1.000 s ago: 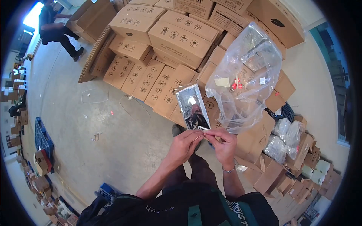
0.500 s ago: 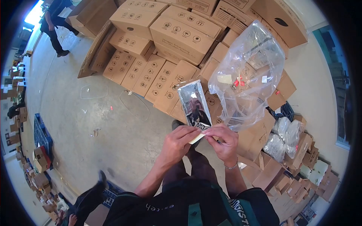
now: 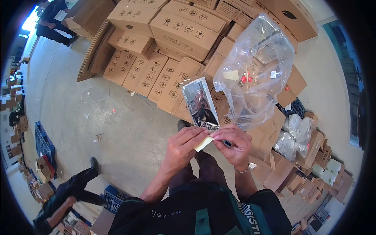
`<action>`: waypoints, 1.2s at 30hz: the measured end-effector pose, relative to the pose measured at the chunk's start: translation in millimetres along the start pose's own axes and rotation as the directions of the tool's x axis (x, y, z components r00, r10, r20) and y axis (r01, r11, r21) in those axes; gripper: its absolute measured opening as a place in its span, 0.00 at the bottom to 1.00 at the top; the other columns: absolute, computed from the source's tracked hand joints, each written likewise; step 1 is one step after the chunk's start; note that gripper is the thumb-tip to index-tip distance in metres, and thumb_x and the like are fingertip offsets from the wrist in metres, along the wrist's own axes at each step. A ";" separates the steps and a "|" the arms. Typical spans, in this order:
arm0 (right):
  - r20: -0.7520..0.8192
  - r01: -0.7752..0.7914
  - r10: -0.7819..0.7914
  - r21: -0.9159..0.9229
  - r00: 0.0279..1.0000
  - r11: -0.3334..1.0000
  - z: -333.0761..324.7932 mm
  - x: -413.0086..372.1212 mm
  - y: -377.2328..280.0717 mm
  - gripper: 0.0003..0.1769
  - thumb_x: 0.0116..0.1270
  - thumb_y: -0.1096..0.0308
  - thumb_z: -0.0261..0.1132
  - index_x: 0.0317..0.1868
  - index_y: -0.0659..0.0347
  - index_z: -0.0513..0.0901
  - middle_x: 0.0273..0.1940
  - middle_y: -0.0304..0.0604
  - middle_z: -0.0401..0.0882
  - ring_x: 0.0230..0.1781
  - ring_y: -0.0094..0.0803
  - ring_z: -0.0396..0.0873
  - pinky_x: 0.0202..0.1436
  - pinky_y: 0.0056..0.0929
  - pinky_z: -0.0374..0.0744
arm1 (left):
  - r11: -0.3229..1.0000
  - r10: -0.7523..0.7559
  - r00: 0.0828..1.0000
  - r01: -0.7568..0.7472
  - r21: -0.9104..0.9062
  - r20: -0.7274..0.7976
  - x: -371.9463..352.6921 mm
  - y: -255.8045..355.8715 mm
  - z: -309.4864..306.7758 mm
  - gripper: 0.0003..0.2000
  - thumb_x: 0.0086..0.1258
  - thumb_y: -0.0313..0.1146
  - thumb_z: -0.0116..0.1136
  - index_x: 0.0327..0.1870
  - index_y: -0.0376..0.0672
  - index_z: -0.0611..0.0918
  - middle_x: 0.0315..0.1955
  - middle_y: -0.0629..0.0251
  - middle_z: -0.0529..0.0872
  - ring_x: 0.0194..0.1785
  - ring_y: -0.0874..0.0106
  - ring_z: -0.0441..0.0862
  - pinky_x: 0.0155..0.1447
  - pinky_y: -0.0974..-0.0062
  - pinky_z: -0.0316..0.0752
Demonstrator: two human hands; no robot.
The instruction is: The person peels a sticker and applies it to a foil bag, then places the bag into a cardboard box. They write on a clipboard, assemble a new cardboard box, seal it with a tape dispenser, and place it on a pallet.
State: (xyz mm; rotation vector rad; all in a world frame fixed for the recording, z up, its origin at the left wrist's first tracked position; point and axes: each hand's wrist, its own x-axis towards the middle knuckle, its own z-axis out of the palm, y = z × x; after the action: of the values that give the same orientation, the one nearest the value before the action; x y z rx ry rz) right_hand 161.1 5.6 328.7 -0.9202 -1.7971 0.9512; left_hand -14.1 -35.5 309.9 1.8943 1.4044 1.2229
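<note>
Both hands meet at the near end of a shiny silver foil pouch [image 3: 201,102], which stretches away from me in front of the carton stack. A pale yellow paper slip [image 3: 204,144] hangs between the hands, below the pouch. My left hand [image 3: 181,148] is closed, its thumb and fingers pinching the slip from the left. From the other side my right hand [image 3: 234,145], with a chain bracelet at the wrist, pinches the slip's right edge. The fingertips of both hands lie close together and cover the pouch's near edge.
Brown cartons [image 3: 184,29] are stacked ahead. A large clear plastic bag [image 3: 256,78] with red and white bits lies on them at right. Bundled clear plastic [image 3: 291,139] sits farther right. Blue pallets [image 3: 45,145] stand left. One person [image 3: 74,188] is at lower left, another [image 3: 53,23] at upper left.
The yellow slip shows more and is angled differently between my fingers. The pouch has shifted slightly up and left in view. The person at lower left shows more of the body.
</note>
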 end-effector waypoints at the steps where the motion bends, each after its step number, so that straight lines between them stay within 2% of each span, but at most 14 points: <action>1: 0.000 -0.001 0.001 0.000 1.000 1.000 -0.5 0.6 -0.7 0.11 0.47 0.82 0.72 0.32 0.62 0.82 0.31 0.42 0.85 0.33 0.36 0.83 0.39 0.28 0.80 | 1.000 -0.001 1.000 0.001 -0.001 0.001 0.1 0.1 -0.1 0.16 0.47 0.21 0.65 0.41 0.37 0.84 0.38 0.60 0.86 0.41 0.62 0.84 0.44 0.69 0.80; 4: 0.024 0.019 -0.020 0.011 1.000 1.000 -0.4 0.2 -0.2 0.12 0.47 0.82 0.71 0.32 0.62 0.82 0.32 0.43 0.85 0.34 0.35 0.83 0.39 0.29 0.80 | 1.000 0.013 1.000 -0.013 0.000 -0.002 0.9 1.1 -0.7 0.16 0.47 0.21 0.65 0.41 0.37 0.84 0.38 0.60 0.86 0.41 0.62 0.84 0.44 0.70 0.80; 10: -0.064 -0.163 0.180 0.208 0.982 0.964 5.8 -7.7 -0.7 0.12 0.47 0.82 0.71 0.33 0.62 0.81 0.32 0.44 0.85 0.34 0.35 0.83 0.39 0.30 0.80 | 1.000 0.008 1.000 -0.008 -0.009 -0.022 0.6 1.1 -1.3 0.15 0.47 0.21 0.65 0.40 0.37 0.84 0.37 0.60 0.86 0.40 0.63 0.85 0.43 0.70 0.81; 16: 0.004 -0.008 0.008 0.033 1.000 0.999 0.6 -0.5 0.0 0.12 0.46 0.82 0.71 0.32 0.61 0.81 0.33 0.42 0.84 0.35 0.33 0.82 0.39 0.29 0.80 | 1.000 0.001 1.000 -0.001 0.003 -0.015 1.9 4.1 -5.1 0.15 0.48 0.22 0.66 0.41 0.37 0.85 0.37 0.60 0.86 0.39 0.63 0.84 0.42 0.71 0.80; 19: 0.016 -0.014 0.015 -0.027 1.000 1.000 2.2 -1.6 6.9 0.11 0.45 0.81 0.72 0.30 0.60 0.81 0.34 0.41 0.83 0.34 0.32 0.81 0.39 0.28 0.79 | 0.987 -0.009 0.999 0.015 -0.162 0.038 -5.3 5.8 -10.6 0.15 0.56 0.22 0.65 0.46 0.36 0.83 0.36 0.60 0.85 0.36 0.66 0.85 0.42 0.72 0.80; 20: 0.008 -0.070 0.070 0.015 0.997 0.997 4.9 -5.3 12.6 0.10 0.45 0.80 0.72 0.29 0.61 0.81 0.34 0.40 0.82 0.34 0.31 0.81 0.39 0.27 0.78 | 0.873 -0.187 0.976 0.216 -0.437 0.110 -14.6 2.4 -8.1 0.14 0.60 0.21 0.61 0.48 0.36 0.82 0.36 0.60 0.85 0.36 0.69 0.84 0.40 0.73 0.80; 21: 0.003 -0.127 0.127 0.059 0.992 0.990 8.2 -9.0 17.7 0.10 0.45 0.79 0.72 0.28 0.61 0.81 0.34 0.40 0.82 0.34 0.31 0.80 0.39 0.26 0.78 | 0.647 -0.329 0.916 0.395 -0.652 0.229 -20.7 -0.8 -5.9 0.13 0.64 0.19 0.58 0.50 0.36 0.81 0.36 0.60 0.84 0.35 0.72 0.84 0.38 0.75 0.79; 24: 0.026 -0.235 0.233 0.101 0.972 0.967 21.3 -17.3 26.7 0.09 0.46 0.79 0.72 0.28 0.62 0.81 0.33 0.40 0.81 0.34 0.31 0.80 0.40 0.25 0.77 | 0.677 -0.419 0.876 0.477 -0.560 0.240 -21.4 -3.7 5.6 0.14 0.64 0.18 0.57 0.51 0.34 0.80 0.32 0.60 0.84 0.32 0.76 0.83 0.36 0.78 0.78; 28: 0.044 -0.293 0.290 0.099 0.956 0.951 34.2 -24.9 40.6 0.09 0.46 0.79 0.71 0.28 0.62 0.80 0.33 0.41 0.80 0.34 0.30 0.80 0.40 0.26 0.77 | 0.730 -0.528 0.845 0.501 -0.465 0.081 -40.1 -20.9 19.5 0.08 0.64 0.17 0.57 0.43 0.33 0.81 0.29 0.62 0.85 0.31 0.76 0.84 0.37 0.79 0.80; 31: 0.064 -0.351 0.346 0.247 0.936 0.903 44.5 -29.1 53.3 0.08 0.49 0.78 0.71 0.29 0.63 0.79 0.32 0.40 0.80 0.33 0.27 0.79 0.40 0.24 0.77 | 0.817 -0.494 0.868 0.483 -0.314 0.052 -48.2 -33.3 13.9 0.05 0.63 0.18 0.58 0.38 0.33 0.81 0.28 0.61 0.85 0.31 0.76 0.84 0.37 0.79 0.79; 33: 0.136 -0.613 0.598 0.222 0.790 0.758 44.7 -25.9 58.2 0.06 0.55 0.76 0.69 0.31 0.65 0.80 0.32 0.38 0.81 0.33 0.24 0.79 0.40 0.22 0.77 | 0.843 -0.529 0.845 0.512 -0.163 -0.081 -73.6 -64.5 4.8 0.05 0.63 0.20 0.59 0.38 0.35 0.81 0.27 0.62 0.85 0.31 0.74 0.84 0.37 0.78 0.79; 34: 0.137 -0.612 0.597 0.219 0.790 0.760 42.9 -26.4 67.1 0.06 0.55 0.76 0.69 0.31 0.65 0.80 0.32 0.38 0.81 0.33 0.24 0.79 0.40 0.22 0.77 | 0.767 -0.640 0.757 0.621 -0.163 -0.132 -90.8 -85.5 -2.6 0.05 0.63 0.21 0.59 0.39 0.35 0.80 0.27 0.60 0.85 0.31 0.73 0.84 0.38 0.76 0.79; 35: 0.246 -0.687 0.646 0.162 0.723 0.708 39.9 -28.8 82.8 0.05 0.58 0.75 0.68 0.32 0.65 0.80 0.32 0.37 0.81 0.33 0.23 0.80 0.40 0.21 0.77 | 0.696 -0.718 0.668 0.695 -0.182 -0.193 -113.5 -112.9 -8.6 0.05 0.65 0.23 0.58 0.40 0.35 0.80 0.26 0.58 0.85 0.30 0.66 0.85 0.38 0.74 0.79; 36: 0.348 -0.752 0.685 0.097 0.639 0.652 38.0 -32.1 101.1 0.04 0.61 0.74 0.67 0.33 0.66 0.80 0.31 0.36 0.82 0.34 0.23 0.80 0.41 0.19 0.77 | 0.611 -0.780 0.597 0.791 -0.022 -0.188 -136.6 -136.5 -19.4 0.07 0.65 0.27 0.58 0.42 0.35 0.80 0.30 0.55 0.85 0.33 0.63 0.85 0.39 0.72 0.79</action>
State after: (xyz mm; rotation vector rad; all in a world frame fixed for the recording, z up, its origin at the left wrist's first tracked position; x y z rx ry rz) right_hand 157.2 12.7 216.4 -1.4571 -1.4636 1.8540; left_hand -108.6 -115.5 160.5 0.9354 2.0755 0.8818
